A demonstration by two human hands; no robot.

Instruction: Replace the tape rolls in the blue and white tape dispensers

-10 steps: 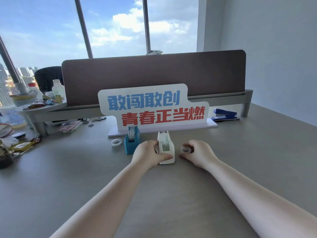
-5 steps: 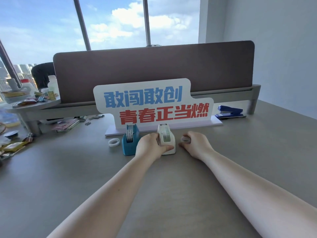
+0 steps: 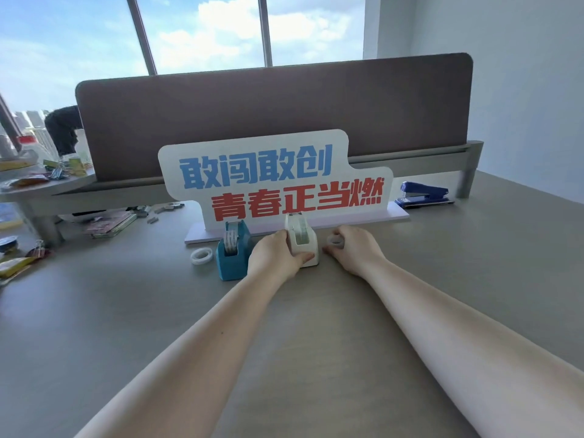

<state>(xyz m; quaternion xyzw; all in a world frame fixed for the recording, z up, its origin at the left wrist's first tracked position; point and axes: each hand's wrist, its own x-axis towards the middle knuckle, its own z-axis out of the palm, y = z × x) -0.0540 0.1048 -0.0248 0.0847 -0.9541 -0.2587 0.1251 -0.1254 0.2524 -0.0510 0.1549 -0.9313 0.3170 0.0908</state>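
Left hand (image 3: 274,256) clamped on white plastic tape dispenser (image 3: 301,245) at centre of grey worktop (image 3: 316,327); right hand (image 3: 354,251) curled on small clear tape roll (image 3: 335,241); brace base, lift old roll straight up.

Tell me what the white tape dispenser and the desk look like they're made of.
White tape dispenser: probably moulded plastic, smooth and matte, with rounded edges and an even colour. Desk: likely grey laminate, going by its flat matte surface with a faint streaky grain, though that look leaves it open.

Both arms outstretched; left hand (image 3: 274,257), right hand (image 3: 354,249) curled.
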